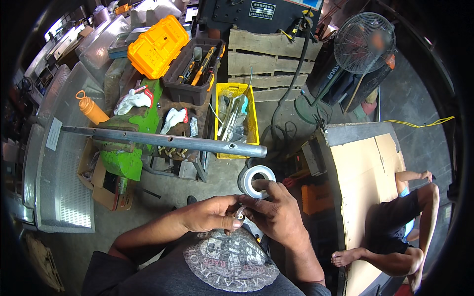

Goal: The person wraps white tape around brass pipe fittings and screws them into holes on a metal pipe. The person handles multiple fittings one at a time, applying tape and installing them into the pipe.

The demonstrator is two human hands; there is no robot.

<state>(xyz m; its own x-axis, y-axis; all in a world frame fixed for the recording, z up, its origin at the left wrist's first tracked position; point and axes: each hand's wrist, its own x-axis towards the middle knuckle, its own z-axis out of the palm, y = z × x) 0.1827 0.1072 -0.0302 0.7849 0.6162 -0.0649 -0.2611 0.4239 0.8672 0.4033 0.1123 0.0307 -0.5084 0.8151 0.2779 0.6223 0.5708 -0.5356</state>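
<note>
One grey shop flr, cluttered bench ahead; steel pipe's long axis runs L–R, threaded end R. At chest, L hand pinches small pale piece; R hand's fingers curl by it, gripping white tape roll, hole up.

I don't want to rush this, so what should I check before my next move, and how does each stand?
1. Tape roll in right hand: ok.
2. Small part in left hand: ok, at the fingertips.
3. Pipe clamped tight in the green vise: cannot tell.
4. Toolbox open: ok, lid raised.
5. Gloves worn: not ok; both hands are bare.
6. Fan running: cannot tell.
</note>
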